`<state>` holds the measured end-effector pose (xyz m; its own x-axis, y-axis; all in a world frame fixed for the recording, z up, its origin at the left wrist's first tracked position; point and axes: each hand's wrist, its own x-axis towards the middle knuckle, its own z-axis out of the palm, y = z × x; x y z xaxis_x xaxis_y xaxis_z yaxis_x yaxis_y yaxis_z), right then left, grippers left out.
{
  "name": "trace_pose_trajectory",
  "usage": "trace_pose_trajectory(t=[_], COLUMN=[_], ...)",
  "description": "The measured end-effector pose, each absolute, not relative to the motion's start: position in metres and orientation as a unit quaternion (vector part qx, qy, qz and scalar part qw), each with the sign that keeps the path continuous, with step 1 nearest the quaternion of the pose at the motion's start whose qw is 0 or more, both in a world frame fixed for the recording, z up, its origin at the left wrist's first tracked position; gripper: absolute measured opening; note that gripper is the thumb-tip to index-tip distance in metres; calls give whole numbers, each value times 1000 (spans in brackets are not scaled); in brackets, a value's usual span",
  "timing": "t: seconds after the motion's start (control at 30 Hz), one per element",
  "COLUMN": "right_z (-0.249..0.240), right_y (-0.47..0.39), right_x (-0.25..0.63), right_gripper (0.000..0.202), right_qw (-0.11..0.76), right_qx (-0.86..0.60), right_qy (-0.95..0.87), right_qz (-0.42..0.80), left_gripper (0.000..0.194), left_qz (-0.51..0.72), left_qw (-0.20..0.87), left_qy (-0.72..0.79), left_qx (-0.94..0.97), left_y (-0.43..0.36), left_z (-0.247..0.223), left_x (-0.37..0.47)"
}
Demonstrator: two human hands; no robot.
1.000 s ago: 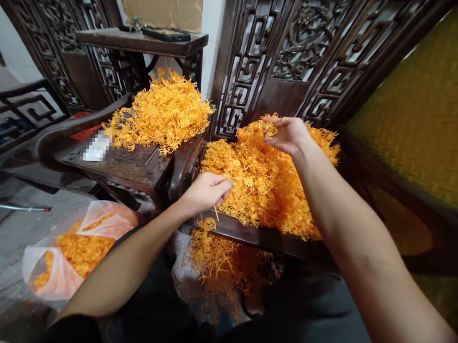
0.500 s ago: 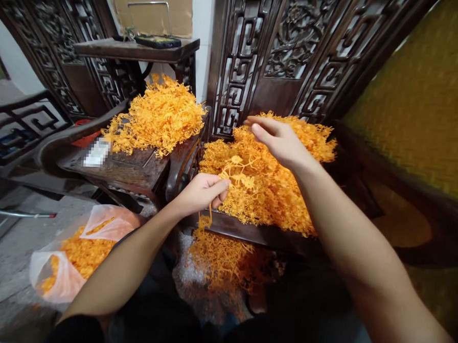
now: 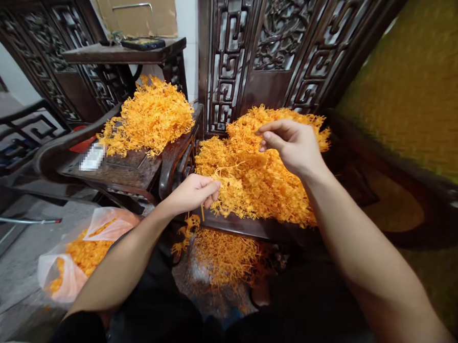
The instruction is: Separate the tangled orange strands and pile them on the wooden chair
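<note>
Strand of orange material (image 3: 203, 213) hangs just below the left hand (image 3: 201, 190), which is closed, with its thumb pressed against the bent fingers, and grasps this strand. Another thin orange strand (image 3: 232, 167) reaches out past these fingers, over the large pile. Right hand (image 3: 279, 137) is above the pile, its fingers bent and the thumb near the forefinger; whether something small is pinched there, I cannot tell. Below both hands is the large pile (image 3: 277, 189) of tangled orange pieces, which lies on a dark wooden surface (image 3: 249, 225). Under the front edge of this surface, a lower heap (image 3: 226, 256) of similar pieces is seen near the floor. To the left, one more heap (image 3: 155, 116) rests on a wooden chair (image 3: 125, 175), beside a small pale thing (image 3: 93, 157), which is blurred, and near a red object (image 3: 82, 142). On the floor at left, a thin translucent bag (image 3: 103, 218) contains orange pieces also. Farther behind, a black phone (image 3: 143, 44) lies on a small raised table (image 3: 104, 56), in front of brown cardboard (image 3: 164, 9). Carved wooden panels (image 3: 270, 86) stand behind the large pile.
</note>
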<state>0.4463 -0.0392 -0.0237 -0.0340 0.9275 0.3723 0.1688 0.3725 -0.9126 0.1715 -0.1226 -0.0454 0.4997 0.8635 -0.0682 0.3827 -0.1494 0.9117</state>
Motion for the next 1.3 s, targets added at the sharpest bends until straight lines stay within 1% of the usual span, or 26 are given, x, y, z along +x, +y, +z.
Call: trace_pose_trajectory(t=[0.07,0.1,0.23,0.3,0.33,0.37,0.47,0.5,0.6,0.7,0.73,0.83,0.9,1.0,1.03,1.1,1.2,1.3], right_z=[-21,-19,-24,-32,-36,-39,-45,-45,-44,-43,-43,-45,-48,-47,-45,-37,-22,-14], right_y=[-54,-62,-88,-93,-95,-95,-91,-87,-70,-43,-33,-8,-2,-10,-16,-28,-45,-58], right_x=[438,433,409,396,390,385,374,373,381,411,425,465,477,466,458,441,424,412], right_gripper=[15,18,45,61,66,65,42,41,48,47,45,45,49,51,51,51,53,52], right_qw=[522,504,388,373,378,387,414,423,447,451,466,567,575,512,485,428,333,234], right_qx=[-441,-448,-482,-482,-476,-468,-465,-468,-442,-399,-395,-396,-385,-369,-366,-378,-401,-373], right_qy=[-646,-658,-720,-736,-741,-745,-750,-750,-759,-767,-747,-602,-557,-577,-590,-633,-739,-841], right_qz=[339,335,313,295,286,276,224,202,170,224,262,399,459,519,531,523,427,314], left_gripper=[48,49,52,51,51,50,48,48,49,51,52,54,52,53,54,58,63,64], left_qz=[286,307,364,374,375,374,363,360,347,342,346,373,378,359,363,397,460,487], left_qw=[460,441,374,352,342,334,335,348,420,476,485,502,526,559,549,492,406,418], left_qy=[448,451,458,451,446,443,445,449,452,433,425,417,422,427,432,453,489,486], left_qx=[711,712,720,730,737,743,747,740,706,685,682,660,634,614,617,628,620,593], left_y=[-118,-116,-112,-113,-114,-115,-121,-123,-129,-132,-133,-132,-128,-120,-117,-111,-103,-99], left_z=[-53,-56,-62,-60,-59,-58,-56,-55,-51,-46,-44,-44,-48,-57,-60,-63,-64,-61], left_x=[175,176,182,185,187,189,198,201,208,204,200,186,181,182,183,186,189,193])
